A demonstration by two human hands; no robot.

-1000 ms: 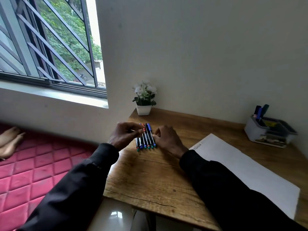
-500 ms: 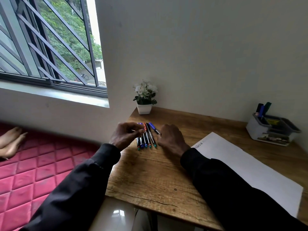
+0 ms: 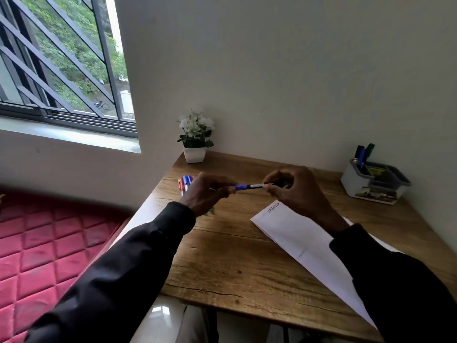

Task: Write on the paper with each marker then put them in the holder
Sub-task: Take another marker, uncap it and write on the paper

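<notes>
Pinched at both ends, the blue marker [image 3: 243, 186] is held level above the desk between the left hand [image 3: 209, 191] and right hand [image 3: 291, 186]; the paper [image 3: 296, 233] lies just below the right hand, nearer it.

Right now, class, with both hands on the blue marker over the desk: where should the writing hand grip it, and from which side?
Judging by its pose, grip the blue marker on its pale barrel, from the right, as the right hand does. It lies level with the blue capped end toward the left hand, so the cap can pull off leftward.
</notes>
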